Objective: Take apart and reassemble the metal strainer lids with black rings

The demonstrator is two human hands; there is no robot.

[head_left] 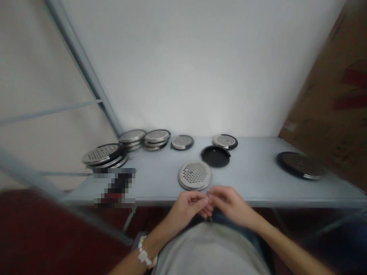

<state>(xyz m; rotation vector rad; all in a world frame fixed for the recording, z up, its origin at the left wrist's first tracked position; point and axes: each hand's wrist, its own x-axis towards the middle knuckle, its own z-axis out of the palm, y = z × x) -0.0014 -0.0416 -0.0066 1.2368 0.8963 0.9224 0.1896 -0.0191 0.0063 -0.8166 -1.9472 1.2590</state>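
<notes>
My left hand (pixel 191 208) and my right hand (pixel 228 202) meet fingertip to fingertip just in front of the table edge. Both are closed in a pinch, and whatever sits between the fingers is too small and blurred to name. Right behind them on the table lies a round silver metal disc with rows of holes (pixel 195 175), touched by neither hand. A dark, shallow round pan (pixel 215 156) rests beyond it, slightly to the right. White beads form a bracelet (pixel 143 252) on my left wrist.
Along the back of the grey table (pixel 252 183) are stacked perforated round cases (pixel 157 138), with another stack (pixel 104 156) at left. Single cases lie at the back (pixel 225 141) and far right (pixel 299 165). A pixelated dark patch (pixel 117 189) covers the left front. Metal posts (pixel 86 76) stand left; cardboard (pixel 323 103) right.
</notes>
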